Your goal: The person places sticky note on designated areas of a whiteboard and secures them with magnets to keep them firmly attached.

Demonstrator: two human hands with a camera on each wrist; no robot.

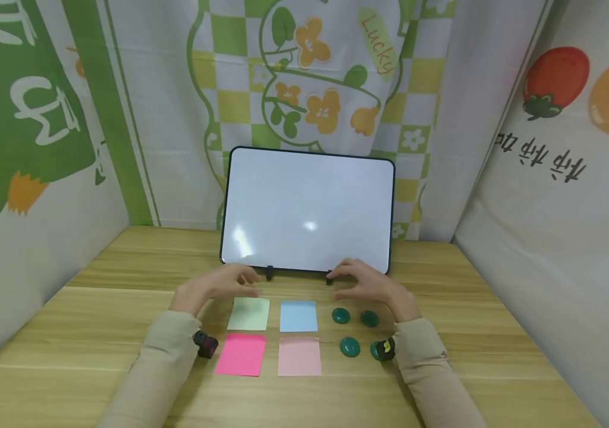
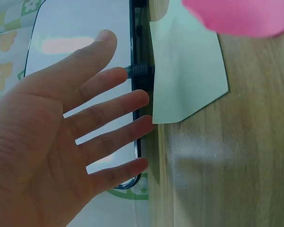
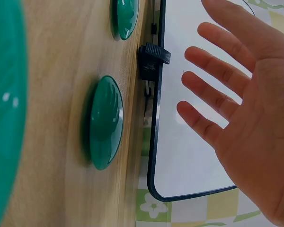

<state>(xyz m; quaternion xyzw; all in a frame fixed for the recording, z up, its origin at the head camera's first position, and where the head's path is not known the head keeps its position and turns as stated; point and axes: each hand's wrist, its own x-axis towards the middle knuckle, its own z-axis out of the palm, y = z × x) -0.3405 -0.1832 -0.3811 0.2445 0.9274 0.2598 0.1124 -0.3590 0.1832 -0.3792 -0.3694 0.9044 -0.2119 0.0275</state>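
My left hand point(image 1: 228, 282) hovers above the pale green sticky note point(image 1: 248, 314), fingers spread and holding nothing, as the left wrist view also shows. Across from it, my right hand point(image 1: 363, 282) hangs with fingers apart and no object in them, just behind the green domed discs point(image 1: 341, 315). Beyond both hands a whiteboard point(image 1: 310, 208) with a black frame leans upright on small black stand clips point(image 3: 150, 61). Between my arms lie a blue note point(image 1: 298, 316), a bright pink note point(image 1: 241, 355) and a pale pink note point(image 1: 300, 356). One disc is partly hidden by the right wrist camera.
The wooden table point(image 1: 90, 333) ends at a patterned green and white curtain point(image 1: 331, 71) behind the whiteboard. Printed cloth walls point(image 1: 551, 238) stand to the left and right. A small dark wrist camera point(image 1: 206, 344) sits at my left cuff.
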